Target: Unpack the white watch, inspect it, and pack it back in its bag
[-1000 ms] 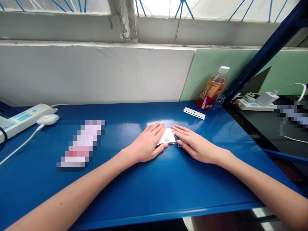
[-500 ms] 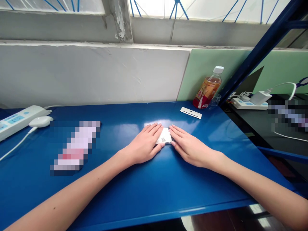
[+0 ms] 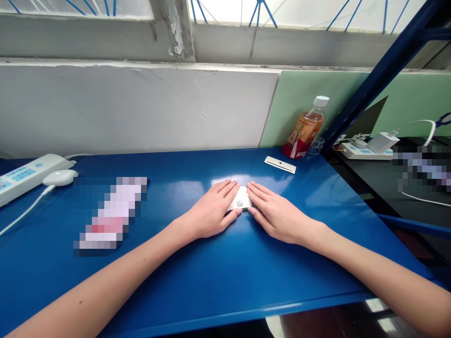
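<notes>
A small white card (image 3: 241,199) with a dark printed square lies flat on the blue table (image 3: 197,277), near the middle. My left hand (image 3: 212,211) rests palm down over its left edge, fingers stretched out together. My right hand (image 3: 274,212) lies flat over its right edge in the same way. Only a narrow strip of the card shows between the two hands.
A white slotted strip (image 3: 280,165) lies behind the hands. A bottle of amber drink (image 3: 305,129) stands at the back right beside a blue post. A power strip (image 3: 24,176) and white puck (image 3: 59,177) sit far left. A blurred-out item (image 3: 111,211) lies left of centre.
The hands have closed in slightly on the card, so less of it shows. The view shifted a little to the right early on.
</notes>
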The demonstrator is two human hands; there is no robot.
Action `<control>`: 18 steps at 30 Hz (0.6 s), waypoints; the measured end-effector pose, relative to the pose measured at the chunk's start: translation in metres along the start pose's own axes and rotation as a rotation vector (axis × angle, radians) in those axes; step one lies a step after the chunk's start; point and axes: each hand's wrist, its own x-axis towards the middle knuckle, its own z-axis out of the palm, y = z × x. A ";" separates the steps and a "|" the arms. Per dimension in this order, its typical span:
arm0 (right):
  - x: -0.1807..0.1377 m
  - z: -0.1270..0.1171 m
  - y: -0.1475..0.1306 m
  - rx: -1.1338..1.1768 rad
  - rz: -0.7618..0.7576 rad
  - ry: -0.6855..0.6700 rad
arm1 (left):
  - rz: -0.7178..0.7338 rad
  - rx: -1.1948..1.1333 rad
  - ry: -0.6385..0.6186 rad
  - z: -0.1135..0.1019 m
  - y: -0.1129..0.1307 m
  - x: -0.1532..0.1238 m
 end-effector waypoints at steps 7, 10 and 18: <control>0.002 -0.002 0.019 0.198 0.026 0.084 | -0.011 -0.039 0.010 0.000 -0.003 -0.001; 0.001 -0.003 0.033 0.216 0.040 0.149 | 0.006 -0.088 0.009 0.000 -0.006 -0.002; 0.000 -0.004 0.051 0.185 -0.097 0.127 | 0.040 -0.125 0.029 -0.003 -0.006 -0.005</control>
